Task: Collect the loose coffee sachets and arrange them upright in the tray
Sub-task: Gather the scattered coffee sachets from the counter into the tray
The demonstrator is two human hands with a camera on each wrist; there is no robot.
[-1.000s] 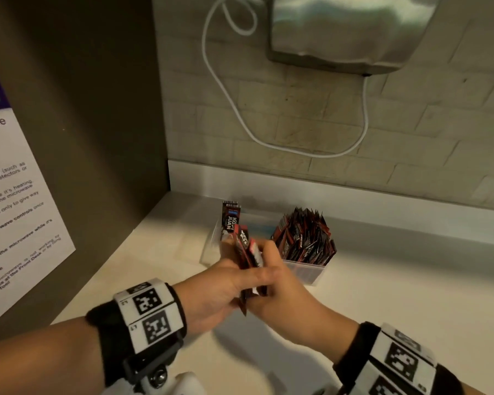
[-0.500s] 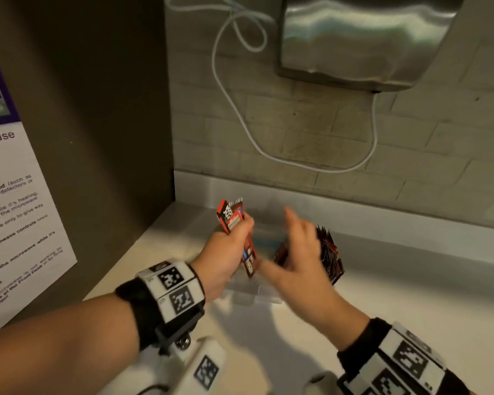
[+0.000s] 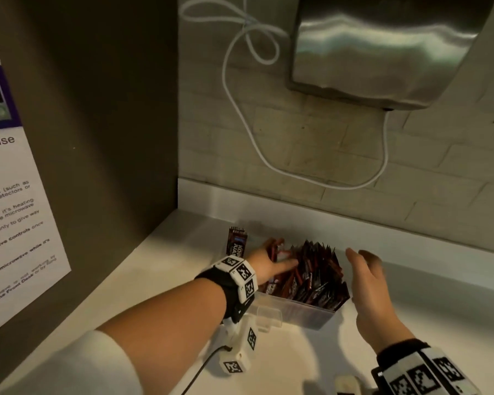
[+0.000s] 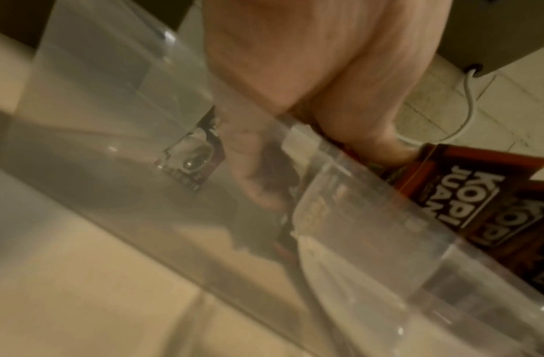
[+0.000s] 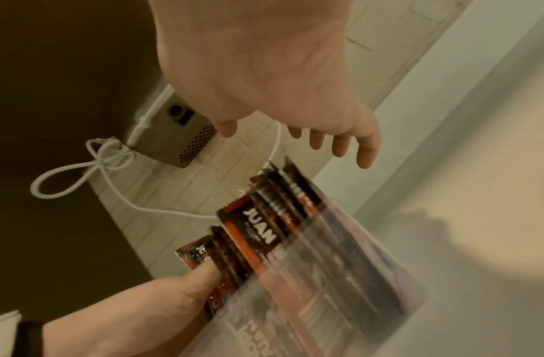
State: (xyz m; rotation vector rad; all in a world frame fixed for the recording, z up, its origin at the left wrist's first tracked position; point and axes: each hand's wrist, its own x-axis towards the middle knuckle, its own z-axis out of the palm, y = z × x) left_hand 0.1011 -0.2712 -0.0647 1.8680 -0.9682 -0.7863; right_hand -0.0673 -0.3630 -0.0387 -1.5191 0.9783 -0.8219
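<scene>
Your left hand (image 3: 264, 265) reaches into the clear tray (image 3: 311, 310) on the counter (image 3: 411, 323), its grip curled around a few coffee sachets (image 5: 200, 253) pressed against the upright packed sachets (image 3: 317, 275). Your right hand (image 3: 367, 283) hovers just right of the tray — fingers loose, holding nothing. One lone sachet (image 3: 236, 245) stands at the tray's left end; a white cord (image 3: 268, 155) and steel dispenser (image 3: 382, 47) hang on the tiled wall behind.

steel hand dryer (image 3: 382, 47) on brick wall | white cord (image 3: 240, 109) looped | notice (image 3: 9, 209) left
</scene>
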